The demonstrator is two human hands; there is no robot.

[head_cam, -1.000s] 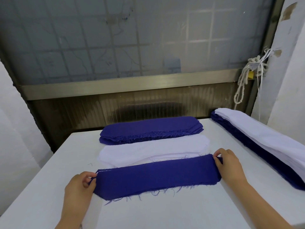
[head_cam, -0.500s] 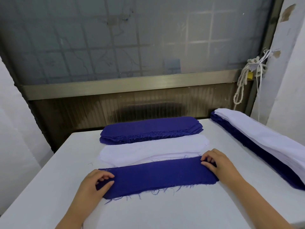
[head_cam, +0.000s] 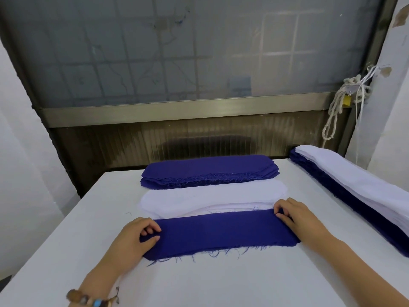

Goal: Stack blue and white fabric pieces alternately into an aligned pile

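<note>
My left hand (head_cam: 135, 238) pinches the left end of the blue piece (head_cam: 221, 233), and my right hand (head_cam: 296, 220) grips its right end with curled fingers. The piece lies flat between them on the worktop (head_cam: 221, 282), overlapping the near edge of the white pile (head_cam: 210, 197).

Bare forearms (head_cam: 354, 260), brown beaded bracelet (head_cam: 88, 300) with a blue bead, left wrist

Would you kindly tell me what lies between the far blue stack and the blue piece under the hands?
A stack of white fabric pieces lies there, seen in the head view.
</note>
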